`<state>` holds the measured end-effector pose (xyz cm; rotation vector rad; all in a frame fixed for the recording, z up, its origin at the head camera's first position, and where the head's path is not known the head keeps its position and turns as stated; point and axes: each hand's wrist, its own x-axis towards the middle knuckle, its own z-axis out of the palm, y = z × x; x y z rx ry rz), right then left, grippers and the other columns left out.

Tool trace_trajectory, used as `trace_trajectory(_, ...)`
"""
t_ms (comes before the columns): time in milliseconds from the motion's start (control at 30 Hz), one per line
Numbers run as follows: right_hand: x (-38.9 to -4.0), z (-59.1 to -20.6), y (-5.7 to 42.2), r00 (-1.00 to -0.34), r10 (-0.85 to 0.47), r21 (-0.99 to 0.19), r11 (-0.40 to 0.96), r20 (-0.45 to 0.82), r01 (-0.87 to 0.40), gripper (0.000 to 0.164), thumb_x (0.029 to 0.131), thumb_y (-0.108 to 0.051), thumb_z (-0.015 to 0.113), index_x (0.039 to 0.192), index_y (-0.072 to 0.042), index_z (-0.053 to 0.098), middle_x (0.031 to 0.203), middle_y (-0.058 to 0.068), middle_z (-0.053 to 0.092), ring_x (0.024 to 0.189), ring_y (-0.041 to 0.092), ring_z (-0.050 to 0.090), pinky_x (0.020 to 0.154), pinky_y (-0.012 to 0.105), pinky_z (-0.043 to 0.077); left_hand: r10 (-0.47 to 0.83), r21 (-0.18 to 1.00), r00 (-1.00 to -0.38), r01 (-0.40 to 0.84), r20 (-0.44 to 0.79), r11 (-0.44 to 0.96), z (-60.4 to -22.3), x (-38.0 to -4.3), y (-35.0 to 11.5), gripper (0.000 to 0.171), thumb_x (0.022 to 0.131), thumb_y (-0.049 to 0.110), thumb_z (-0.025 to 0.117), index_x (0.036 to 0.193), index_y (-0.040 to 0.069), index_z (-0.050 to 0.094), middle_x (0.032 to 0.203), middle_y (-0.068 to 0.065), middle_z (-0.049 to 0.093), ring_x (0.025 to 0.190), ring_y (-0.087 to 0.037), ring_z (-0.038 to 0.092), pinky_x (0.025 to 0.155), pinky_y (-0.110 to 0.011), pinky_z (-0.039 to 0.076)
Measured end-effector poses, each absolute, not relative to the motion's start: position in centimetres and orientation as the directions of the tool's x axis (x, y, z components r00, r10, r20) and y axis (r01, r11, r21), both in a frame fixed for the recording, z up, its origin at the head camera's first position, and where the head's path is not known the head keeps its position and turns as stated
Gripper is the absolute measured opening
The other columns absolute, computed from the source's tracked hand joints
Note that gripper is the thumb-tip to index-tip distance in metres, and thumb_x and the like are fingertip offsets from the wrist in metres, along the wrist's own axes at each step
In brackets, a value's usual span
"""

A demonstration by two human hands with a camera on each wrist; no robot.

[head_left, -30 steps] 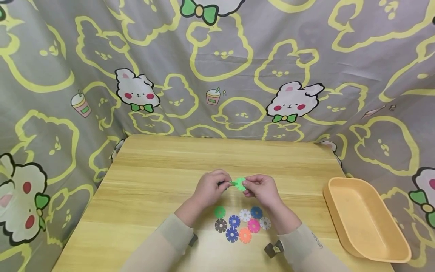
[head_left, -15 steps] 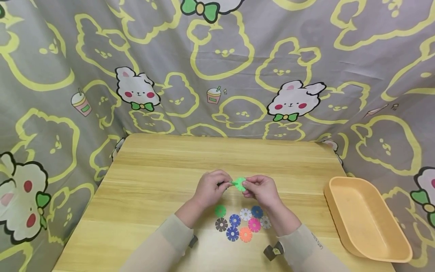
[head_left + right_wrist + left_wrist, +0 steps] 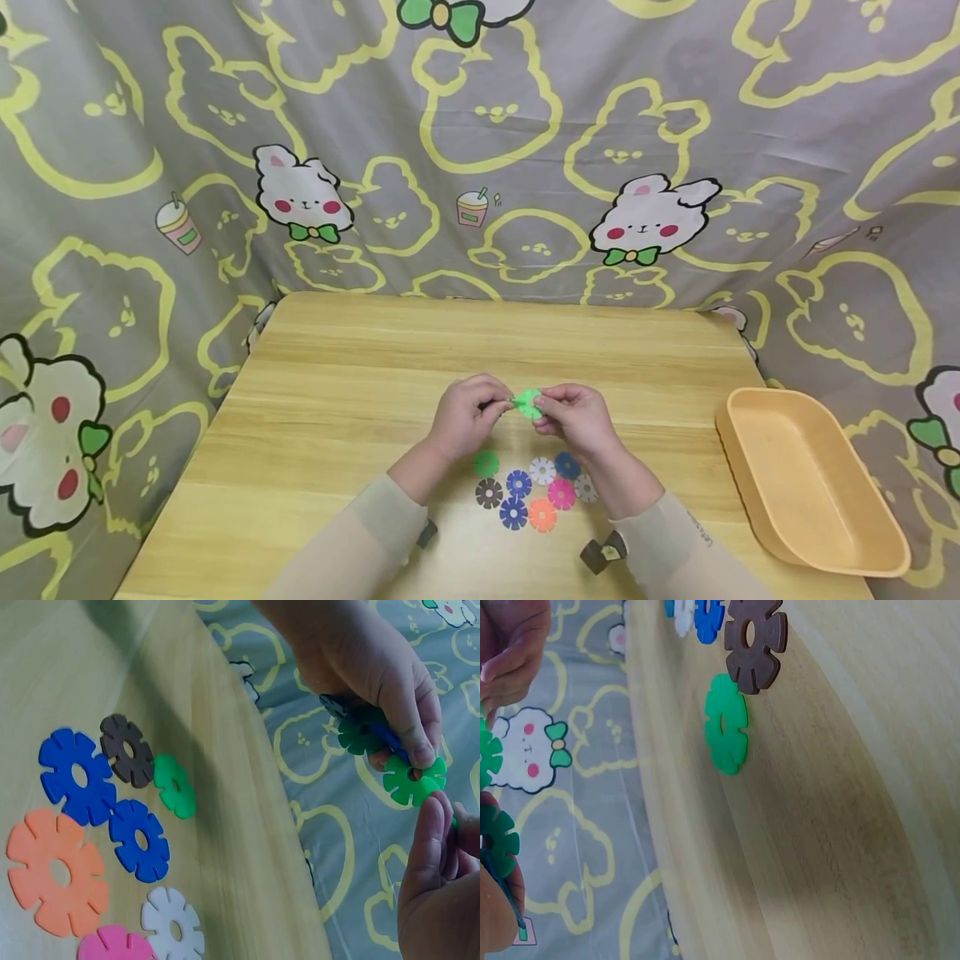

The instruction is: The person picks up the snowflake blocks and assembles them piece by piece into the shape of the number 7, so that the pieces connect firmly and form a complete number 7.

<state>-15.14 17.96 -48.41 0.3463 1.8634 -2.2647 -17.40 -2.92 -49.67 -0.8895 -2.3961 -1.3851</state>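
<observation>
Above the table, my left hand (image 3: pixel 468 414) grips a small group of notched plastic discs. In the right wrist view the group shows a dark green disc (image 3: pixel 358 733) and a blue disc (image 3: pixel 390 742), partly covered by the fingers. A bright green notched disc (image 3: pixel 529 404) lies between both hands, touching the left fingertips. My right hand (image 3: pixel 581 417) pinches bright green plastic between thumb and fingers. Whether one or two bright green discs meet there, I cannot tell. How the pieces slot together is hidden by the fingers.
Loose discs lie nearer the body on the wooden table (image 3: pixel 337 375): green (image 3: pixel 487 463), brown (image 3: pixel 489 493), orange (image 3: pixel 542 516), pink (image 3: pixel 561 494), plus several blue and white ones. At the right edge stands a yellow-orange tub (image 3: pixel 817 475). A patterned curtain (image 3: pixel 390 108) surrounds the table.
Both hands keep their grips in nearly the same place, with only a slight shift of the bright green disc between them. The loose discs have not moved.
</observation>
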Motion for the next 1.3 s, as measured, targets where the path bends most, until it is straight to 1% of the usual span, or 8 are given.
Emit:
trace_trajectory(167,-15.1,-48.6,18.0,-0.947,-0.027,-0.915,-0.250,-0.320,0.316,0.013,0.099,0.009,0.067,0.093,-0.001,0.074,0.075,0.007,0.073,0.059,0.012,0.070,0.061,0.026,0.062,0.386,0.740,-0.815,0.565,0.433,0.365,-49.4,-17.2,-2.9,0.003,0.095,0.004,0.078,0.094,0.003,0.080,0.099,-0.006,0.077,0.089,-0.020,0.074,0.081,-0.027,0.060)
trace_trajectory(300,-15.0,-48.6,18.0,-0.947,-0.034,-0.915,-0.251,-0.319,0.317,0.010,0.099,0.008,0.067,0.095,0.001,0.074,0.075,0.007,0.073,0.060,0.012,0.070,0.062,0.026,0.062,0.379,0.753,-0.830,0.542,0.409,0.374,-49.5,-17.2,-2.8,0.004,0.095,0.005,0.078,0.094,0.003,0.080,0.100,-0.005,0.077,0.090,-0.020,0.074,0.082,-0.027,0.060)
trace_trajectory(600,-14.9,-48.5,18.0,-0.926,-0.012,-0.895,-0.253,-0.377,0.368,0.007,0.099,0.006,0.068,0.097,0.003,0.074,0.075,0.008,0.072,0.059,0.012,0.070,0.062,0.025,0.061,0.371,0.727,-0.821,0.563,0.434,0.393,-49.6,-17.0,-2.4,0.006,0.096,0.008,0.079,0.092,0.004,0.081,0.098,-0.004,0.077,0.088,-0.019,0.074,0.082,-0.029,0.060)
trace_trajectory(733,-14.9,-48.5,18.1,-0.916,-0.021,-0.881,-0.268,-0.400,0.391,0.012,0.100,0.006,0.067,0.093,-0.001,0.075,0.074,0.008,0.072,0.058,0.012,0.070,0.061,0.024,0.061,0.363,0.728,-0.825,0.558,0.433,0.399,-49.5,-16.8,-2.2,0.006,0.096,0.009,0.079,0.092,0.004,0.080,0.097,-0.004,0.077,0.089,-0.019,0.074,0.084,-0.030,0.060)
trace_trajectory(867,-15.0,-48.4,18.2,-0.922,-0.021,-0.878,-0.295,-0.387,0.376,0.019,0.099,0.008,0.066,0.088,-0.004,0.074,0.074,0.009,0.072,0.056,0.012,0.069,0.059,0.024,0.060,0.354,0.736,-0.830,0.550,0.431,0.394,-49.5,-16.8,-2.0,0.006,0.096,0.008,0.078,0.092,0.004,0.080,0.098,-0.004,0.077,0.090,-0.019,0.074,0.084,-0.029,0.061)
trace_trajectory(1067,-15.0,-48.2,18.1,-0.917,-0.016,-0.875,-0.295,-0.397,0.384,0.019,0.099,0.008,0.067,0.087,-0.005,0.075,0.075,0.008,0.072,0.057,0.012,0.069,0.059,0.024,0.060,0.330,0.733,-0.830,0.554,0.449,0.396,-49.5,-16.5,-1.7,0.004,0.095,0.007,0.079,0.092,0.004,0.080,0.097,-0.006,0.077,0.087,-0.019,0.074,0.081,-0.029,0.060)
trace_trajectory(1200,-15.0,-48.1,18.2,-0.918,-0.009,-0.875,-0.299,-0.396,0.380,0.020,0.099,0.008,0.066,0.087,-0.005,0.075,0.072,0.008,0.072,0.056,0.012,0.069,0.058,0.024,0.060,0.320,0.738,-0.826,0.560,0.464,0.376,-49.6,-16.4,-1.4,0.005,0.095,0.005,0.078,0.091,0.003,0.080,0.096,-0.007,0.077,0.085,-0.021,0.073,0.077,-0.028,0.060)
trace_trajectory(1300,-15.1,-48.0,18.3,-0.924,-0.020,-0.886,-0.276,-0.382,0.372,0.013,0.100,0.007,0.067,0.092,0.000,0.075,0.072,0.008,0.072,0.056,0.012,0.069,0.059,0.024,0.060,0.320,0.764,-0.851,0.519,0.416,0.384,-49.5,-16.4,-1.5,0.005,0.096,0.006,0.077,0.091,0.004,0.080,0.099,-0.005,0.077,0.089,-0.020,0.074,0.079,-0.028,0.060)
